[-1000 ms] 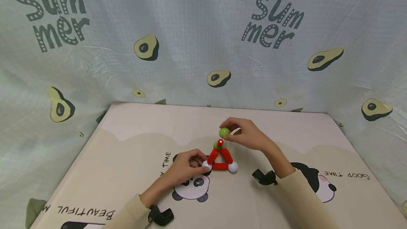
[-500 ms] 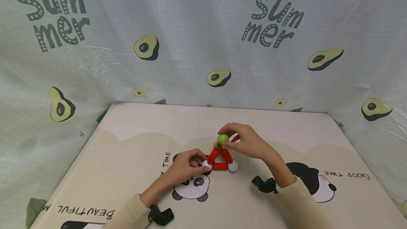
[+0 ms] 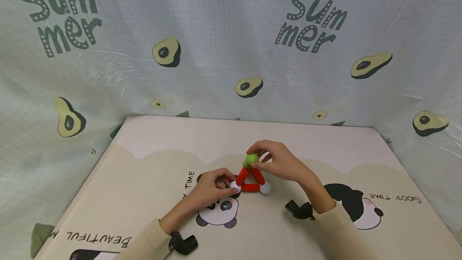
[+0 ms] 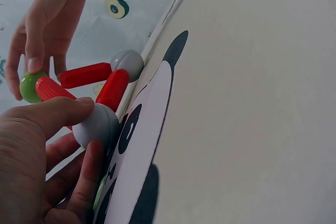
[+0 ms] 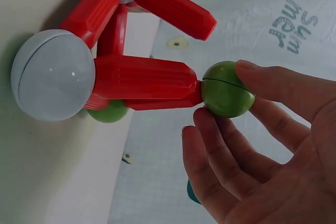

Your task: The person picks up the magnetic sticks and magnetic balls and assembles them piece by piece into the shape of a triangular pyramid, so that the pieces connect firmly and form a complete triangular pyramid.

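A frame of red rods (image 3: 250, 188), white balls (image 3: 265, 188) and green balls stands on the table. My left hand (image 3: 211, 189) pinches the white ball (image 4: 97, 126) at its near left corner between thumb and fingers. With thumb and fingers, my right hand (image 3: 279, 160) holds a green ball (image 5: 228, 89) at the upper end of raised red rods. In the right wrist view one red rod (image 5: 176, 10) slants up from a white ball, its tip apart from that ball. A second green ball (image 5: 107, 112) sits low behind the rods, partly hidden.
The table (image 3: 144, 196) wears a cover printed with pandas and lettering. A curtain (image 3: 209, 19) with avocado prints hangs behind its far edge. Black wrist camera mounts (image 3: 184, 244) are strapped at both wrists.
My right hand has lowered the green ball toward me, onto the raised red rods, covering the rod tip seen earlier. The left hand keeps its hold on the white ball.
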`<state>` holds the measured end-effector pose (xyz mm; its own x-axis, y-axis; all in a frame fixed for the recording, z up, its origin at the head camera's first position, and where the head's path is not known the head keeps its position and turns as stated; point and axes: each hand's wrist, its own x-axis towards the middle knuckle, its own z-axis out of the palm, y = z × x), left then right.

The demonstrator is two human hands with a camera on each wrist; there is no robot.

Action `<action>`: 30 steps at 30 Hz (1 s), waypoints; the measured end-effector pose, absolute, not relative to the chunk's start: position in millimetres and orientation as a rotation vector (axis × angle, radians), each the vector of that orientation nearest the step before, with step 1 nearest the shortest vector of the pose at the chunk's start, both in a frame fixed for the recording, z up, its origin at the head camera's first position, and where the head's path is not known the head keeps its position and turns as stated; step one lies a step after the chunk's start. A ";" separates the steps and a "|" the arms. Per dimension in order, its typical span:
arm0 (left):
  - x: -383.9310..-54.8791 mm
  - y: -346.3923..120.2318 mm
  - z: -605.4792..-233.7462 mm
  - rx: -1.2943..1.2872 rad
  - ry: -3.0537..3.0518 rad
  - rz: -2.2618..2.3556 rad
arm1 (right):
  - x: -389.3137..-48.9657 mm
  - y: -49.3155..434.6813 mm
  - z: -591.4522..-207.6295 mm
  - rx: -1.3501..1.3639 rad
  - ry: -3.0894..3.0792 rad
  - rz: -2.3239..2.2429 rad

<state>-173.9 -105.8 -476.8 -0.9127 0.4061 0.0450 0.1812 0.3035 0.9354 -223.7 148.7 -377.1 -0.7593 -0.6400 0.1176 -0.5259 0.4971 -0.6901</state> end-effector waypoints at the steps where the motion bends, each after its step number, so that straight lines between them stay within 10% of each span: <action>1: -174.0 -105.5 -477.0 0.538 2.368 1.655 | -223.5 148.5 -377.4 -1.021 2.578 -1.106; 30: -174.4 -103.8 -476.4 0.510 2.395 1.623 | -212.3 134.0 -382.5 -1.030 2.694 -0.997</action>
<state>-174.4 -103.8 -476.4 -0.9197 0.3917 0.0247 0.1680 0.3360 0.9267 -212.3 134.0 -382.5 -0.7685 -0.6242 0.1406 -0.5653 0.5595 -0.6061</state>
